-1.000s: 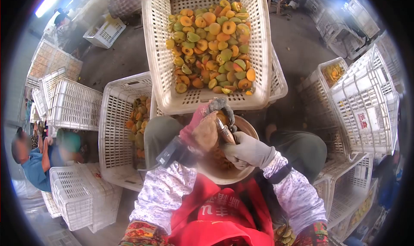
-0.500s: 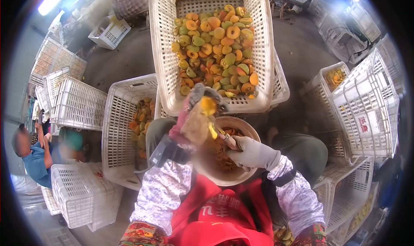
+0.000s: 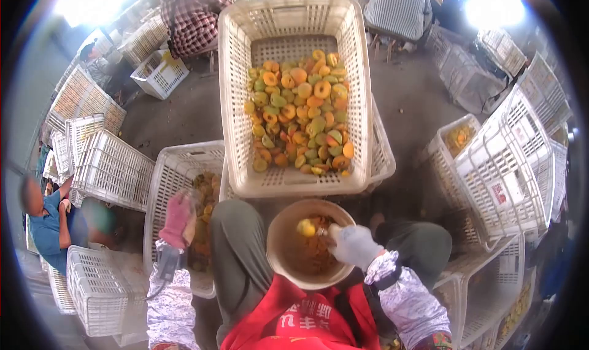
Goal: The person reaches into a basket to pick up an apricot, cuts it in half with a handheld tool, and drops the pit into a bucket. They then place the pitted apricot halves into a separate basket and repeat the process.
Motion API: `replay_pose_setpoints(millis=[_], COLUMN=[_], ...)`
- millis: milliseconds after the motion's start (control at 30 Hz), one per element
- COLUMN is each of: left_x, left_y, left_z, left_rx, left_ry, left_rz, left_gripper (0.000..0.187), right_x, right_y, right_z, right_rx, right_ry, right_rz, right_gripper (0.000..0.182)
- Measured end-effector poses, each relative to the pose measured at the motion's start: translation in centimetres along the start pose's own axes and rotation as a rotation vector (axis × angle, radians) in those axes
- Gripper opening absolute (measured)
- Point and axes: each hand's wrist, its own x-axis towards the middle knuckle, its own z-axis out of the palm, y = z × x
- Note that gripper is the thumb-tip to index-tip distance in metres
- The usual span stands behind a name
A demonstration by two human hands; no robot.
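My right hand (image 3: 356, 247), in a pale glove, grips a small handled tool (image 3: 323, 231) over a round bucket (image 3: 279, 261) between my knees. At the tool's tip is a yellow piece (image 3: 305, 228), and brownish pits or scraps (image 3: 316, 252) lie in the bucket below. My left hand (image 3: 179, 220), in a pinkish-red glove, is over the left crate (image 3: 161, 184), beside the whole-looking orange and green fruit (image 3: 204, 218) in it. Motion smears its fingers. In front of me, a large white crate (image 3: 234, 92) holds many halved, apricot-like fruits (image 3: 300, 114).
White crates (image 3: 116, 157) are stacked at left, and more (image 3: 503, 166) lean at right, some with fruit. A person in a blue shirt (image 3: 48, 230) sits at far left. People in a checked garment (image 3: 193, 19) and a striped one (image 3: 399, 6) are beyond the big crate.
My left hand has left the big crate's near edge and moved left and down to the left crate. My right hand has lowered the tool over the bucket. The view has tilted upward.
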Motion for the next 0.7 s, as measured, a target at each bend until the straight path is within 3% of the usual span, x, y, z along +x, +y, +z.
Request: replay_pose_setpoints(millis=[67,100,167,233,333,433,467,533,567,633,667,700], left_x=[3.5,3.8,4.1,4.4,7.5,9.5,9.6,9.2,8.9,8.1,6.9,4.8], left_y=[-4.1,-4.0,-4.2,-4.8,-4.8,-1.7,-0.2,3.8,4.6,5.6,5.7,7.1], left_z=[-2.0,-1.6,-0.4,0.2,1.7,5.5,7.2,11.6,13.2,16.1,17.8,18.4], left_rx=[0.562,0.556,1.227,1.211,1.016,0.464,0.456,0.109,0.092,0.187,-0.028,0.18], left_ry=[-0.362,-0.359,-0.461,-0.401,-0.301,-0.36,-0.355,-0.251,-0.248,0.019,0.059,0.113], left_rz=[-0.089,-0.079,-0.029,-0.04,0.104,0.527,0.545,0.214,0.224,0.251,0.215,0.46], left_gripper=[0.037,0.037,0.043,0.048,0.045,0.034,0.034,0.03,0.03,0.027,0.027,0.028], right_x=[0.0,0.1,0.6,1.0,1.8,1.4,1.8,2.5,2.5,2.6,3.0,3.7], right_y=[0.1,-0.2,-0.4,0.2,0.2,0.3,0.6,0.9,0.8,0.7,1.4,1.3], right_z=[1.4,1.7,1.6,3.0,2.7,3.4,3.5,2.5,1.2,-1.2,-2.2,-4.3], right_rx=[-0.088,-0.103,-0.085,-0.137,-0.073,0.026,0.036,0.098,0.081,0.148,0.175,0.082], right_ry=[-0.158,-0.235,-0.242,-0.236,-0.192,-0.111,-0.07,0.067,0.078,0.18,0.283,0.464], right_rz=[0.015,0.042,0.066,0.06,0.096,0.142,0.155,0.153,0.152,0.159,0.1,-0.012], right_gripper=[0.03,0.03,0.028,0.027,0.027,0.027,0.026,0.03,0.03,0.03,0.03,0.027])
